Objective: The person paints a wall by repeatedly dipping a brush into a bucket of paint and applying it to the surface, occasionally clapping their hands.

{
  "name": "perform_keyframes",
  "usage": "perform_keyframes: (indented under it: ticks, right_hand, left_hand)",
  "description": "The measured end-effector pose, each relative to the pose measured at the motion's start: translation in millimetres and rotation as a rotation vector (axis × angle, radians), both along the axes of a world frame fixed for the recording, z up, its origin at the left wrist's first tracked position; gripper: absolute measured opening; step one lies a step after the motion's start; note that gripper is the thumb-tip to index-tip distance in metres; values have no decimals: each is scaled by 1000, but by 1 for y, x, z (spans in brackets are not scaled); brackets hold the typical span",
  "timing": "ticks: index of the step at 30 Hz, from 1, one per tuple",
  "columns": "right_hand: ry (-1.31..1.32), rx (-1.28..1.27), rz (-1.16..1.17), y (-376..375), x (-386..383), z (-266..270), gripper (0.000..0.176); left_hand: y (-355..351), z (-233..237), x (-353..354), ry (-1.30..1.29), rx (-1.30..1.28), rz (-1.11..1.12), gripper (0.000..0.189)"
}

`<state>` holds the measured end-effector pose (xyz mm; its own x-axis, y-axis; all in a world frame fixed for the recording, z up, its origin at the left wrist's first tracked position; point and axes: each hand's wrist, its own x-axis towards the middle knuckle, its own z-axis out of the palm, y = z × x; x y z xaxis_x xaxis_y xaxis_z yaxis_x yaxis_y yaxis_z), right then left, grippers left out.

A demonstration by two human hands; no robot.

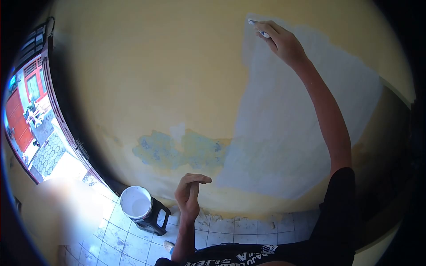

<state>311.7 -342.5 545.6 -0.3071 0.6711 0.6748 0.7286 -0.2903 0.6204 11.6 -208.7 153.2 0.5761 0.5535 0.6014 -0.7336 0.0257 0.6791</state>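
Looks like you're in a lived-in house, a front room or porch that's mid-repaint. The yellow wall [146,80] is plain plaster with a flaky blue-green patch [177,150] low down and a fresh pale grey coat [301,133] across part of it. There's a white bucket [135,201] on a little black stool [155,219], a tiled floor [120,239], and a red-framed opening [57,115] onto a paved yard [46,153].

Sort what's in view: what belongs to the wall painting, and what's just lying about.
In use: brush in the right hand; bucket of white paint; stool under it; pale patch on the wall.
Just there: window grille; floor tiles; left hand, open and empty.
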Motion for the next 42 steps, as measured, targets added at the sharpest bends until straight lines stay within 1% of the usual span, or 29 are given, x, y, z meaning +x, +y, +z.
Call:
perform_keyframes:
  ticks: [4,6,9,12,15,18,21,24,27,30,33,35,37,38,41,42]
  right_hand:
    - [31,-51,14,0,15,4,22]
    - [68,-99,24,-6,8,-15,22]
    - [98,-186,66,-16,-4,-63,21]
    - [-15,-305,46,-23,9,-103,20]
    - [-144,-301,102,-20,20,-118,21]
    - [-193,-285,52,-15,25,-122,25]
    - [-209,-332,0,-11,35,-144,25]
    - [-104,-501,-63,-10,28,-178,23]
    - [-10,-469,101,-5,13,-179,22]
    - [-203,-276,144,7,3,-144,16]
    - [-181,-176,75,15,-3,-113,16]
    - [-152,-204,29,15,14,-124,17]
    - [-150,-260,-7,12,36,-158,19]
    - [-103,-393,6,9,37,-176,21]
    - [240,-481,60,8,12,-199,23]
    - [342,-450,64,9,-2,-195,24]
  left_hand:
    - [-28,-10,9,-12,-48,12,23]
    - [-37,-17,11,-14,-60,14,23]
    - [-44,-21,13,2,-61,30,24]
    - [-49,-26,16,22,-55,46,24]
    - [-57,-33,22,15,-101,18,24]
    - [-63,-40,30,36,-129,-4,24]
    - [-64,-48,37,32,-150,-42,24]
    - [-59,-50,38,48,-147,-46,24]
    - [-48,-49,39,42,-156,-40,23]
    - [-33,-49,40,56,-153,-21,23]
    - [-23,-47,40,62,-142,30,19]
    - [-19,-47,39,64,-148,26,19]
    - [-15,-48,38,65,-157,17,19]
    - [-14,-48,37,63,-160,13,19]
    - [-8,-52,36,47,-168,24,19]
    - [-7,-54,35,44,-174,30,19]
